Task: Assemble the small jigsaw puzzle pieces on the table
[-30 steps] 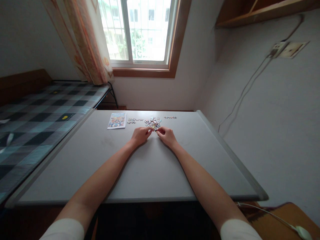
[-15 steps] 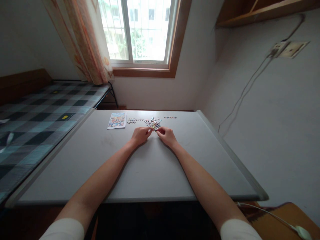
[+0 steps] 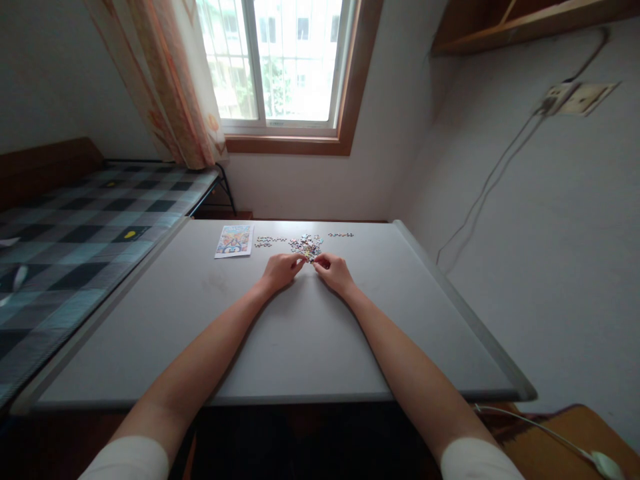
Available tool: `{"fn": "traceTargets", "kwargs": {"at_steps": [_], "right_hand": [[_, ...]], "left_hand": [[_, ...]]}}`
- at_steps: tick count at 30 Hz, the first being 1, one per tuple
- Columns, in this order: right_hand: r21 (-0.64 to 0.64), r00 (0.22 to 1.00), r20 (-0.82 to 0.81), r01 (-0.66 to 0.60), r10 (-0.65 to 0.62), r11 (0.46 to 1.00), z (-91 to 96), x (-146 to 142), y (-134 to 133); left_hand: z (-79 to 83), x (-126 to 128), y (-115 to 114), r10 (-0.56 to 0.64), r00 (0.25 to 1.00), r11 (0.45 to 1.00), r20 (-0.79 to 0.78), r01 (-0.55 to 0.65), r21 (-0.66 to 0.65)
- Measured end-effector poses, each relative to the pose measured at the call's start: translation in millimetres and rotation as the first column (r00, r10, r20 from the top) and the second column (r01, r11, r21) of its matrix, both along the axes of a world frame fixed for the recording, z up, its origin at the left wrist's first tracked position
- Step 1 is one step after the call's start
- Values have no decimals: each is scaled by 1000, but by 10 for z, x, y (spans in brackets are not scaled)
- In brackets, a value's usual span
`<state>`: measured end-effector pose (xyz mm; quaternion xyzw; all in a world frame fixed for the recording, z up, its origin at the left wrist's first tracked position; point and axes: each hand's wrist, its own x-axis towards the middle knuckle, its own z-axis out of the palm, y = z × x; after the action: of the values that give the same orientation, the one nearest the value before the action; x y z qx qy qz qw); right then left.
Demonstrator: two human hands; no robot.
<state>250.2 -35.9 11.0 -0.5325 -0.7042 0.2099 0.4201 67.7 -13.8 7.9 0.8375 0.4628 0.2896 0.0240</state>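
Note:
Both my arms reach across a grey table (image 3: 300,347). My left hand (image 3: 281,269) and my right hand (image 3: 334,272) meet at the near edge of a small heap of colourful jigsaw pieces (image 3: 306,245). Fingers of both hands are curled into pinches that touch at the pieces. What each pinch holds is too small to name. A short row of joined pieces (image 3: 266,241) lies left of the heap, another short row (image 3: 341,235) right of it. A colourful picture card (image 3: 234,241) lies further left.
A bed with a checked cover (image 3: 75,240) runs along the table's left side. A window (image 3: 277,60) with a curtain (image 3: 165,80) is behind. The wall on the right carries a socket (image 3: 575,99) and cable. A white cord (image 3: 550,437) lies at the lower right.

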Motion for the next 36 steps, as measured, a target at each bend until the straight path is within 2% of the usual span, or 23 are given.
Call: {"fn": "traceTargets", "kwargs": {"at_steps": [36], "right_hand": [[-6, 1000, 6, -3, 3, 1000, -13, -3, 4]], "left_hand": [[10, -5, -1, 7, 1000, 1000, -6, -7, -6]]}}
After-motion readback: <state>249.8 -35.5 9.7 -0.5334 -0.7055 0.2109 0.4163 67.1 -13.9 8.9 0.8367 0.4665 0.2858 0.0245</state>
